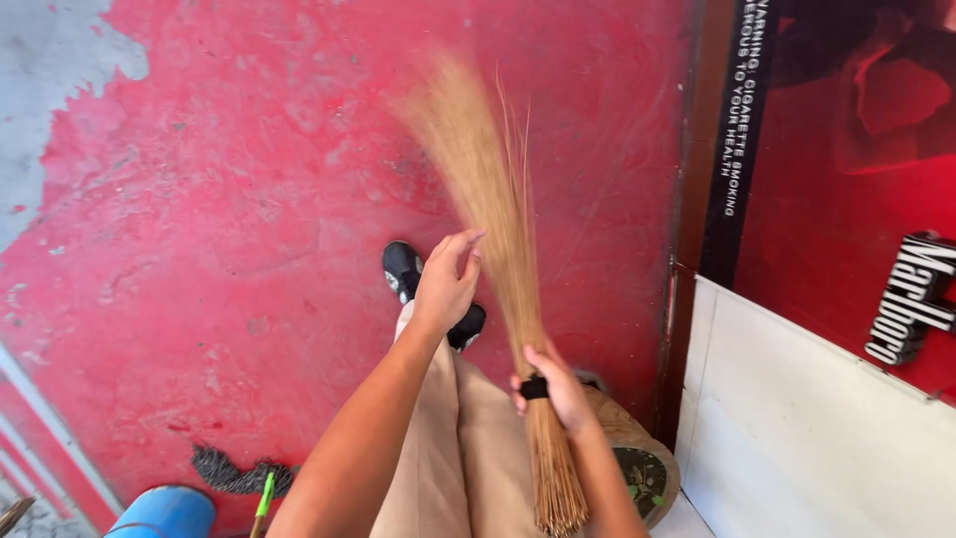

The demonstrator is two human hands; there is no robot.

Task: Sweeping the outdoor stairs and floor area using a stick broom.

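A stick broom [498, 229] of thin tan bristles fans out over the red painted floor [229, 229]. My right hand [558, 389] is shut around its bound lower part, by a black band. My left hand [448, 284] hovers beside the bristles with its fingers apart, brushing or close to them. Below my left hand a black shoe [403, 269] and tan trousers [448, 448] show.
A red and white wall panel [827, 299] stands at the right. A round wooden stump-like object [642, 468] sits by my right forearm. A blue container [164, 513], a dark brush head [234, 473] and a green stick lie at the bottom left. Grey bare concrete [45, 90] shows top left.
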